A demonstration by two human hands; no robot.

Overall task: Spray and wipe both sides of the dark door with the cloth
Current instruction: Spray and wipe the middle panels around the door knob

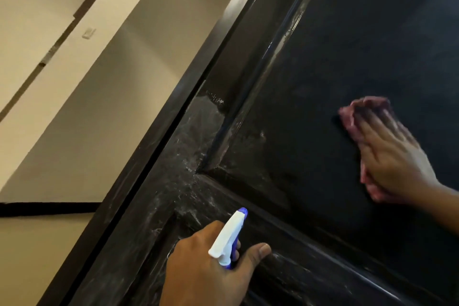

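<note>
Dark door [323,57] fills the centre and right of the view, seen at a steep tilt. Finish is near-black, matte on the flat recessed panel and glossier on the raised moulding [263,74] that borders it. The moulding is rounded in profile and catches a thin line of light along its ridge.

Whitish streaks [188,151] lie across the stile and rail where the moulding turns its corner. They look smeared and scratchy, some fanning out in thin lines. More pale residue runs up the inner edge of the moulding. The panel face looks cleaner, with only faint cloudy patches.

Right hand [395,156]: fingers stretched out flat, palm down, pressing the cloth [352,117] against the panel. The cloth is pinkish-maroon, soft and crumpled, and shows past the fingertips and along the edge of the palm. Hand and cloth are motion-blurred.

Left hand [198,273]: fingers curled round the neck of the spray bottle [229,236], thumb stuck out to the right just at the lower rail. Only the sprayer head shows, in white plastic with a blue nozzle tip and blue trigger, its nozzle aimed up toward the streaked corner. The bottle body is hidden by the hand.

Dark door frame [173,112] runs alongside the door's left edge, a narrow gap between them. Beyond it is a smooth cream wall [111,119].
</note>
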